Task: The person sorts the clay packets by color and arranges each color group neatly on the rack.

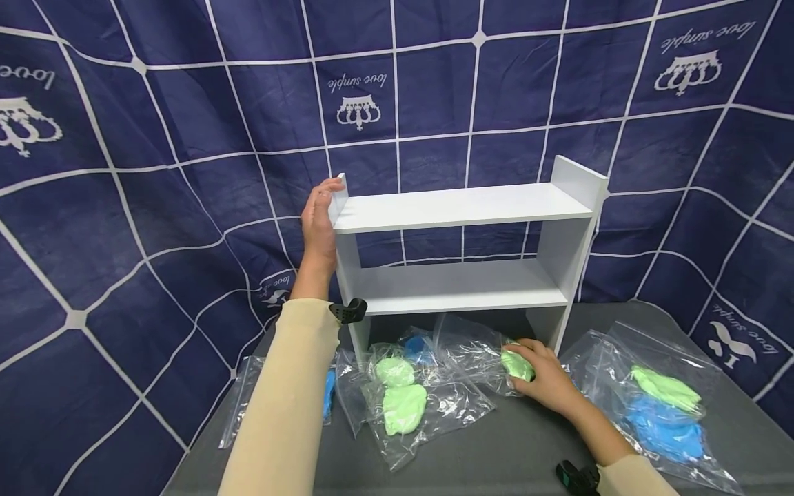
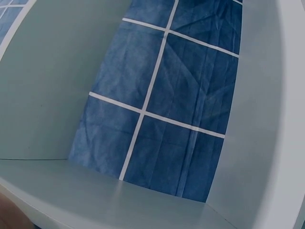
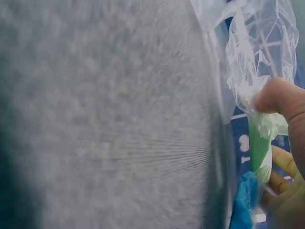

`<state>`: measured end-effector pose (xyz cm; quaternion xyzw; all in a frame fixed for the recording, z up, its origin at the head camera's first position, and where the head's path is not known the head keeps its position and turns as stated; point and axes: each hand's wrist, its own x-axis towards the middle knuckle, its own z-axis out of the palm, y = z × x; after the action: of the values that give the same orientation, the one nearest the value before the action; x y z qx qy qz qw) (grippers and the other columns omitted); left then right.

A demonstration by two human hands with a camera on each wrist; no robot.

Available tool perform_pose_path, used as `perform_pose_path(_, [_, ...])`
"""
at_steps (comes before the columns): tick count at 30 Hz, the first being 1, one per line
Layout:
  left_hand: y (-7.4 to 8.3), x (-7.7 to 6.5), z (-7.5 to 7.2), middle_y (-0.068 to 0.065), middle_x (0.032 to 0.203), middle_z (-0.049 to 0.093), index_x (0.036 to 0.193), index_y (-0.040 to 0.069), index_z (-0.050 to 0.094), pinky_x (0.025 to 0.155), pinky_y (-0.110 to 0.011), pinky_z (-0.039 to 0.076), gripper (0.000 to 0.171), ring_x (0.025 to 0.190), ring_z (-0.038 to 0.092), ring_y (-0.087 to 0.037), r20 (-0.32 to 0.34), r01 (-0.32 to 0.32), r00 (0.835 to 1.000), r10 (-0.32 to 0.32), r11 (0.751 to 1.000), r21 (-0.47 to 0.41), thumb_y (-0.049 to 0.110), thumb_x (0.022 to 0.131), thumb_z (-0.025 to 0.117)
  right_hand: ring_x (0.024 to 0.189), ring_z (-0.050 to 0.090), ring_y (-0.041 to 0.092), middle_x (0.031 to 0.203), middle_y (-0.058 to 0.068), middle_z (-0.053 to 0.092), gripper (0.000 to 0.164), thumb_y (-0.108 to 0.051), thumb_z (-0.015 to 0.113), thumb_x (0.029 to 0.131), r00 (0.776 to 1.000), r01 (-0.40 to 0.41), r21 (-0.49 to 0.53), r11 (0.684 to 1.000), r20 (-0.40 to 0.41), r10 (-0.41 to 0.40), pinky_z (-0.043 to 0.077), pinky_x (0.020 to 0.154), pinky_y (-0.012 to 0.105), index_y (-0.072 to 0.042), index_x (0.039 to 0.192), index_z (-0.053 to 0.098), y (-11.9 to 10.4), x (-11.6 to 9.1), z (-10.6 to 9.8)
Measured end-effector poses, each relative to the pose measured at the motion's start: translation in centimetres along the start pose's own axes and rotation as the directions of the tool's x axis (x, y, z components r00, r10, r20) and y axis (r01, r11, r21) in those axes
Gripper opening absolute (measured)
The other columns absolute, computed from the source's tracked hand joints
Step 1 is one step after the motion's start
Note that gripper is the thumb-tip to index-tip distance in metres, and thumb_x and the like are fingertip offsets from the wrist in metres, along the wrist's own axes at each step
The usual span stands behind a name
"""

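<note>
A small white shelf [image 1: 459, 207] with raised side panels stands on the dark grey surface. At its upper left corner my left hand [image 1: 319, 224] holds the top of the side panel. The left wrist view looks through the shelf's opening, with pale boards [image 2: 267, 109] around it. Low at the front right, my right hand [image 1: 547, 381] grips a clear plastic bag [image 1: 466, 346] at a light green bundle [image 1: 517, 366] inside. In the right wrist view, the thumb and fingers lie around the bag [image 3: 255, 52] and its green content [image 3: 259, 148], with something blue [image 3: 244, 200] below.
Another clear bag with light green bundles [image 1: 403, 408] lies before the shelf, near a blue item [image 1: 418, 349]. On the right lies a bag with green and blue bundles [image 1: 666, 426]. A bag edge [image 1: 247, 393] shows beside the left sleeve. Dark blue gridded cloth [image 1: 434, 83] hangs behind.
</note>
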<state>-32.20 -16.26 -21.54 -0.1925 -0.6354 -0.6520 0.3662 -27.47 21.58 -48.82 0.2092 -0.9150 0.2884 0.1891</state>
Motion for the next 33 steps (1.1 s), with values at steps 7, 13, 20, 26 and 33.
perform_pose_path(7, [0.0,0.0,0.1,-0.023,0.144,0.053,0.113,-0.013,0.058,0.117,-0.028,0.029,0.043,0.142,0.044,-0.027,0.01,0.001,1.0,-0.001,1.0,0.006,0.022,0.096,0.038,0.119,0.051,0.045,0.139,0.021,0.052,0.056,-0.01,0.082,0.075,0.989,0.117,-0.035,0.993,-0.085,-0.119,0.047,0.082,0.061,-0.012,0.128,0.065,-1.9,-0.3,-1.8])
perform_pose_path(13, [-0.1,0.1,0.2,-0.024,0.142,0.054,0.098,0.009,0.065,0.117,-0.026,0.029,0.028,0.141,0.045,-0.026,-0.004,-0.002,1.0,0.002,1.0,-0.009,0.021,0.095,0.04,0.117,0.051,0.034,0.141,0.017,0.052,0.059,-0.004,0.081,0.072,0.97,0.2,-0.06,0.978,-0.13,-0.206,0.043,0.074,0.043,-0.015,0.128,0.065,-3.9,0.0,-4.2])
perform_pose_path(20, [-1.8,1.0,-0.1,-0.025,0.142,0.053,0.115,-0.018,0.054,0.117,-0.025,0.028,0.047,0.142,0.042,-0.029,-0.016,-0.012,1.0,0.012,1.0,-0.018,0.021,0.095,0.038,0.125,0.048,0.035,0.144,0.015,0.051,0.061,-0.002,0.08,0.072,0.953,0.254,-0.047,0.966,-0.156,-0.258,0.044,0.084,0.052,-0.018,0.128,0.065,-6.5,0.6,-7.5])
perform_pose_path(26, [-3.9,1.9,-0.4,-0.015,0.138,0.059,0.106,-0.003,0.064,0.116,-0.025,0.029,0.039,0.138,0.047,-0.017,-0.033,-0.023,0.999,0.022,0.999,-0.031,0.028,0.095,0.042,0.131,0.044,0.03,0.145,0.013,0.051,0.061,-0.002,0.079,0.073,0.937,0.291,-0.059,0.955,-0.184,-0.297,0.041,0.089,0.05,-0.02,0.13,0.065,-8.0,1.6,-10.4])
perform_pose_path(33, [-4.0,1.9,-0.3,-0.012,0.138,0.06,0.112,-0.009,0.06,0.115,-0.024,0.03,0.046,0.136,0.047,-0.012,-0.027,-0.02,0.999,0.019,0.999,-0.033,0.03,0.095,0.043,0.138,0.037,0.016,0.149,0.013,0.048,0.06,0.001,0.074,0.072,0.905,0.345,-0.03,0.938,-0.253,-0.341,0.036,0.09,0.05,-0.02,0.128,0.068,-10.3,2.8,-14.4])
